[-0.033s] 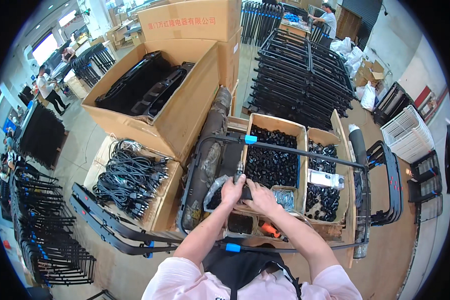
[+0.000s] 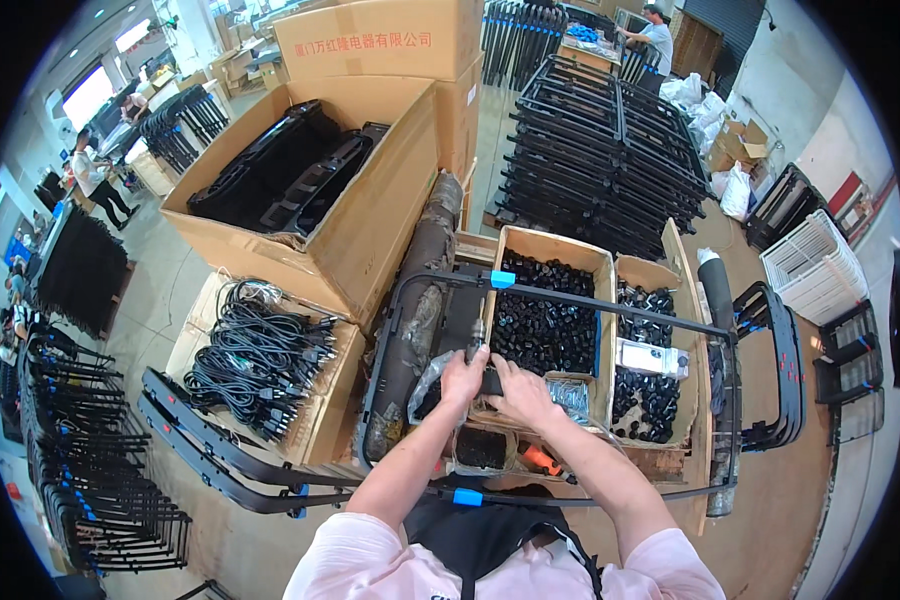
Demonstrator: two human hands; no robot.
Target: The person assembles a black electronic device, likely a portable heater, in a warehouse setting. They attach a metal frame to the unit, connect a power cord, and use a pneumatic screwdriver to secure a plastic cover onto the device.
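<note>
A black frame with blue clips (image 2: 610, 303) lies across the bench in front of me. Inside its left part, my left hand (image 2: 460, 380) is wrapped round a power screwdriver (image 2: 475, 338), whose metal front end points away from me. My right hand (image 2: 522, 396) closes on the dark rear part of the same tool, thumb below and fingers above. Part of the tool is hidden by my hands. Just right of them are a wooden bin of small black parts (image 2: 545, 325) and a little box of screws (image 2: 568, 397). An orange-handled tool (image 2: 540, 459) lies nearer me.
A bundle of black power cords (image 2: 260, 355) sits on a carton at left, below an open cardboard box (image 2: 370, 215) of black panels. A second bin (image 2: 645, 408) holds more parts. Stacked black frames (image 2: 610, 150) stand ahead, with a white rack (image 2: 815, 270) at right. Other people work farther off.
</note>
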